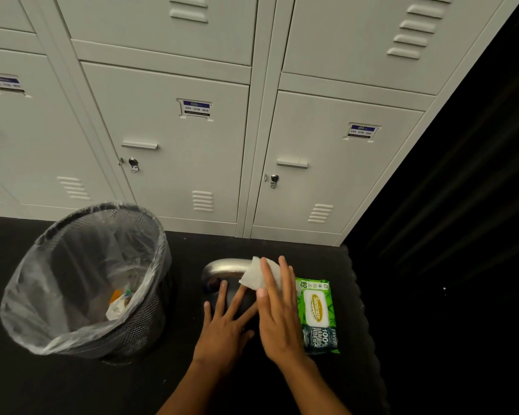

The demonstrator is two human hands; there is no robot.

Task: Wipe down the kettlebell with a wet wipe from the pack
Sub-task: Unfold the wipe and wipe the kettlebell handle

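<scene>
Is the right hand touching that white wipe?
Touching. In the head view the right hand lies with straight fingers flat on the wipe, no gap.

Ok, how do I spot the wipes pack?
Start at the grey metal lockers, then drop to the black floor mat. The flat plastic pack lies just right of the right hand. Nothing else beside it is bright green with a white label.
</scene>
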